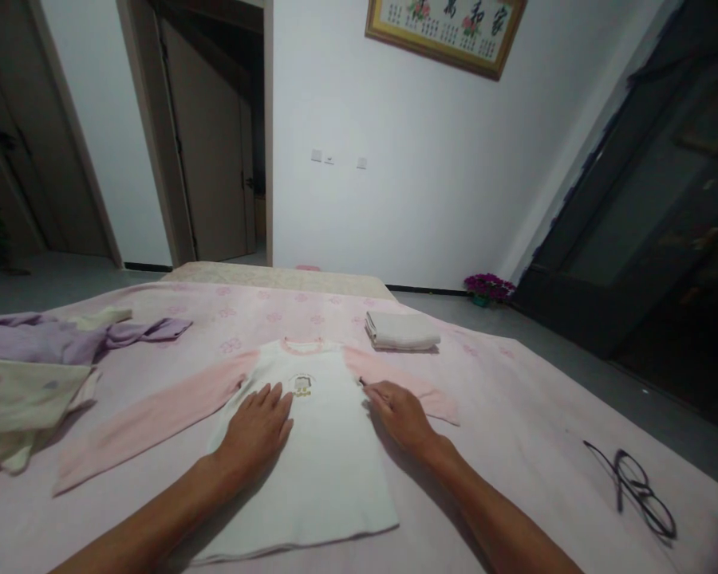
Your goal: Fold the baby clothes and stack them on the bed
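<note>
A long-sleeved shirt (pixel 329 470) with a white body, pink sleeves and a small printed picture on the chest lies spread out, its collar pointing away from me. My left hand (pixel 256 426) rests flat on the left side of the body, fingers stretched out and holding nothing. At the opposite edge, just below the right sleeve's seam, my right hand (pixel 402 416) has its thumb and fingers pinched on the fabric. The left sleeve stretches out toward the lower left; the right sleeve lies partly behind my right hand.
A pink patterned cover (pixel 514 446) lies under everything. Beyond the right sleeve sits a folded pale cloth (pixel 402 331). Crumpled purple clothing (pixel 41 339) and cream clothing (pixel 27 399) lie at the left. Black-framed glasses (pixel 640 490) rest at the right. Purple flowers (pixel 489 287) stand by the wall.
</note>
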`<state>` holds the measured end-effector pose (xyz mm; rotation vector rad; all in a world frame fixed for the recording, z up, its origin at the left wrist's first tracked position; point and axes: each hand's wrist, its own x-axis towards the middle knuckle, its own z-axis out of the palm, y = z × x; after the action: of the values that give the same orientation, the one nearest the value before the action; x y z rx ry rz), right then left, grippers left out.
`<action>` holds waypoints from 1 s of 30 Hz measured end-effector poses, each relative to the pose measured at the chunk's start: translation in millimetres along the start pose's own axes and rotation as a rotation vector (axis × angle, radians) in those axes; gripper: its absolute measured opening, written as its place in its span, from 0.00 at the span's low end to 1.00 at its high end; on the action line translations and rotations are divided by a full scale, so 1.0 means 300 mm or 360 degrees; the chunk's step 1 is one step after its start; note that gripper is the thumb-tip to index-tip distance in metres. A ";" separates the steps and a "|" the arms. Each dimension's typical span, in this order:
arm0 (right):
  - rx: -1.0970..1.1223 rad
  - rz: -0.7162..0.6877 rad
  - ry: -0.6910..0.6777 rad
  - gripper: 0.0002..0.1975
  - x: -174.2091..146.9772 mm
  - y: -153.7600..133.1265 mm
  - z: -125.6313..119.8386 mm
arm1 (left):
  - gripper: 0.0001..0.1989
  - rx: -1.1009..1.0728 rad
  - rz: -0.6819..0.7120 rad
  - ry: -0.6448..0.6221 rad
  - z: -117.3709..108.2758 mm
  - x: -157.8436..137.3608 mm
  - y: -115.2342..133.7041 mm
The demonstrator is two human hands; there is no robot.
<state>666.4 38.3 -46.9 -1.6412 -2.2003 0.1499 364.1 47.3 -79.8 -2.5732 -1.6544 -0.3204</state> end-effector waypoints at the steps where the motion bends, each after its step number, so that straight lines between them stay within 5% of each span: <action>1: -0.0065 0.0175 0.0146 0.22 0.000 0.047 -0.025 | 0.24 -0.0020 0.0045 -0.0027 -0.014 0.001 0.031; 4: -0.0507 0.0701 0.0348 0.22 -0.007 0.214 -0.084 | 0.24 -0.0139 0.0190 -0.0132 -0.037 0.015 0.123; 8: -0.0648 0.1058 0.0062 0.21 -0.040 0.393 -0.108 | 0.28 -0.0342 0.0258 -0.0159 -0.015 0.059 0.221; 15: -0.0608 0.0926 0.0087 0.12 0.025 0.478 -0.130 | 0.32 -0.0405 0.0331 -0.0183 0.034 0.104 0.312; 23: -0.0602 0.0860 0.0247 0.09 0.138 0.550 -0.112 | 0.31 -0.0393 0.0489 -0.0282 0.012 0.079 0.304; 27: -0.0668 0.0860 0.0383 0.15 0.139 0.491 -0.075 | 0.30 -0.0404 0.0595 -0.0327 -0.008 0.077 0.301; 30: -0.0633 0.0616 0.0412 0.15 0.141 0.382 -0.036 | 0.30 -0.0406 0.0658 -0.0332 -0.009 0.074 0.300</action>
<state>763.3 111.8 -62.6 -2.1495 -1.7780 -0.4003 454.2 29.0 -67.3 -3.1466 -1.1430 -0.2546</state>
